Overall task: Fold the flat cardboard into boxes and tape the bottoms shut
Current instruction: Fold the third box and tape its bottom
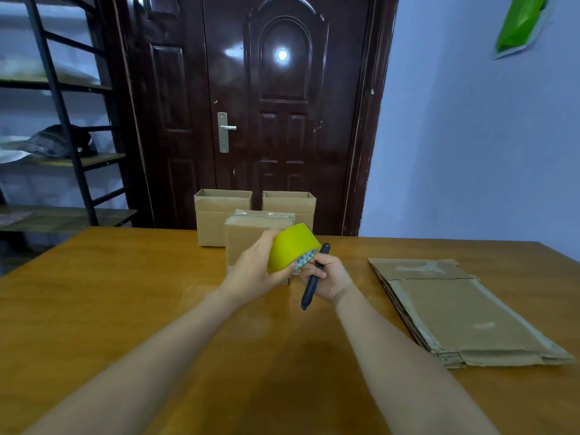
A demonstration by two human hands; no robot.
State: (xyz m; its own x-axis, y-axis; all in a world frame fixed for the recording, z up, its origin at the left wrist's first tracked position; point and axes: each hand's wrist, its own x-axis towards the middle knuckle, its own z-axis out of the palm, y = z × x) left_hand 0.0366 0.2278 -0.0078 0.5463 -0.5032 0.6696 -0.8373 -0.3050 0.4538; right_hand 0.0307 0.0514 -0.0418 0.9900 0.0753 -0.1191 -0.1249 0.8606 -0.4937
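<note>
My left fingers (282, 271) are curled around the fat yellow roll of sticky tape (290, 248), and my left hand (254, 271) holds it up in the air above the middle of the brown wooden table (125, 293). My right hand (326, 277) is wrapped around a thin dark cutter pen (314, 276), with its fingertips up by the roll's edge.

Just behind the roll stands a small brown cardboard box (248, 237) with clear tape across its top side. Two open brown cardboard boxes (219, 208) stand behind it at the far edge of the table. The pile of flat brown cardboard sheets (455, 309) lies near the right edge, well apart from my hands.

I think the flat sheets are light and stiff but bend along their fold lines. I would take the top one by a long edge, not by a loose flap. The tape looks smooth, so I would grip the roll through its hole.
</note>
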